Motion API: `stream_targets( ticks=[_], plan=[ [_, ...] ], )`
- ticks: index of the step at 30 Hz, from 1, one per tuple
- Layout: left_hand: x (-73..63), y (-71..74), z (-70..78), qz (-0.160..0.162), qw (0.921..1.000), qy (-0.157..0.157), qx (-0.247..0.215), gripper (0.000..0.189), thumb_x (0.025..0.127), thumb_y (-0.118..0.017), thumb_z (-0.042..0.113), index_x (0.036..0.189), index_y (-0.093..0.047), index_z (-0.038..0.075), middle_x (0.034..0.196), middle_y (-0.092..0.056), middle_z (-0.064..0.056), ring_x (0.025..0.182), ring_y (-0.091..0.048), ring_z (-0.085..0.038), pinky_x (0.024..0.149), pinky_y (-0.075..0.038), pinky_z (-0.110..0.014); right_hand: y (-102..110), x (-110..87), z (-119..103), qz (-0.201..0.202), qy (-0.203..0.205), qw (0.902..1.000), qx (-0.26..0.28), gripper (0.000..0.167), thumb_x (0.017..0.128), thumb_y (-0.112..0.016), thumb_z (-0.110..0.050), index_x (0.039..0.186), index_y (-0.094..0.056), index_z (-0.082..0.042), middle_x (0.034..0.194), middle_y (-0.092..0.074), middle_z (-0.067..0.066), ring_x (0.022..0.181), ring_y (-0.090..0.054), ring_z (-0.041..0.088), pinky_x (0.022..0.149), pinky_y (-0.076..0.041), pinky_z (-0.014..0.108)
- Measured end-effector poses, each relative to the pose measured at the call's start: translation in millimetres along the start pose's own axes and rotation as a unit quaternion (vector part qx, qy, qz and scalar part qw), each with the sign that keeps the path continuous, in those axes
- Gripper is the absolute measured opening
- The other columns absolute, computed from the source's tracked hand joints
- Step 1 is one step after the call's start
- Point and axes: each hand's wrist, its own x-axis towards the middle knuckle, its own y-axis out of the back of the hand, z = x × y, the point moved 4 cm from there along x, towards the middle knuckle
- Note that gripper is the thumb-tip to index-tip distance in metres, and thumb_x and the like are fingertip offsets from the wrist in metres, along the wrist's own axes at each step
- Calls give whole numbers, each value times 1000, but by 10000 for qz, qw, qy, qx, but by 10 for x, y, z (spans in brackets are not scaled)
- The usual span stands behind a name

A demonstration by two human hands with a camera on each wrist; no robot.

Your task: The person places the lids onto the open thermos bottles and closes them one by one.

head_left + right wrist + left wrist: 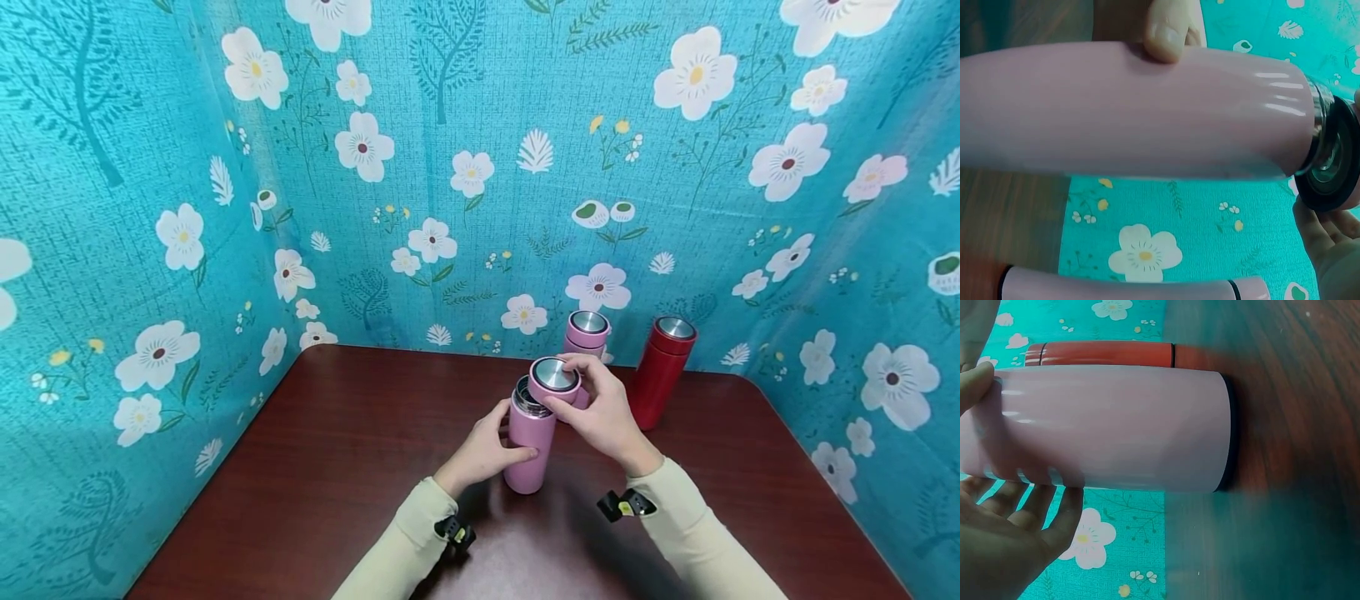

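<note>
My left hand (483, 450) grips the body of a pink thermos bottle (529, 454), thumb on the near side and fingers on the other. The bottle's steel mouth (527, 402) is partly uncovered. My right hand (609, 410) holds the pink lid (555, 375) with its steel disc top, thumb and fingers at its edge. In the right wrist view the lid (1334, 159) is off the neck, tilted, its dark underside facing the mouth. The left wrist view shows the bottle's black base (1230, 431); whether it touches the table I cannot tell.
Behind my right hand stands a second pink thermos (587, 327), its lid on. To its right is a closed red thermos (660, 379). Both stand on the dark brown table (375, 433). A blue flowered cloth (465, 242) hangs along the back and sides.
</note>
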Motion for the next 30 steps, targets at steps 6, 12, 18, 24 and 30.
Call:
stream_targets(
  ticks=[6, 12, 18, 24, 30],
  plan=[
    [59, -21, -148, -7, 10000, -26, -17, 68, 80, -75, 13, 138, -39, 12, 127, -53, -6, 111, -56, -26, 88, -49, -40, -88, 20, -9, -94, -110, 9998, 114, 43, 75, -74, 6, 110, -47, 7, 123, -53, 19, 112, -54, 28, 93, -44, 26],
    [137, -56, -391, -4, 10000, 32, 54, 71, 80, -76, 22, 140, -37, 23, 129, -52, 2, 113, -55, -20, 88, -49, -35, -155, 40, -36, -184, -123, 9997, 103, 45, 75, -75, 5, 110, -47, 7, 124, -53, 21, 114, -53, 30, 95, -43, 42],
    [125, -50, -370, -47, 10000, 14, -16, 70, 80, -76, 25, 139, -37, 25, 128, -52, 3, 112, -55, -19, 88, -49, -34, -171, 33, -31, -228, -129, 9996, 147, 46, 75, -75, 6, 112, -47, 8, 124, -53, 22, 114, -53, 31, 94, -42, 49],
    [17, 2, -30, -93, 9999, 13, -40, 67, 82, -74, 14, 139, -39, 12, 129, -52, -7, 113, -55, -27, 88, -49, -39, -183, 9, 13, -281, -148, 9995, 18, 50, 73, -77, 2, 113, -47, 6, 123, -53, 23, 114, -53, 31, 94, -43, 48],
    [4, -8, -13, -68, 10000, -19, -44, 66, 82, -74, 13, 138, -39, 12, 128, -53, -7, 112, -56, -27, 88, -49, -41, -189, -20, 26, -336, -359, 9988, 81, 53, 75, -76, 2, 117, -46, 6, 124, -53, 20, 116, -51, 29, 97, -41, 47]
  ],
)
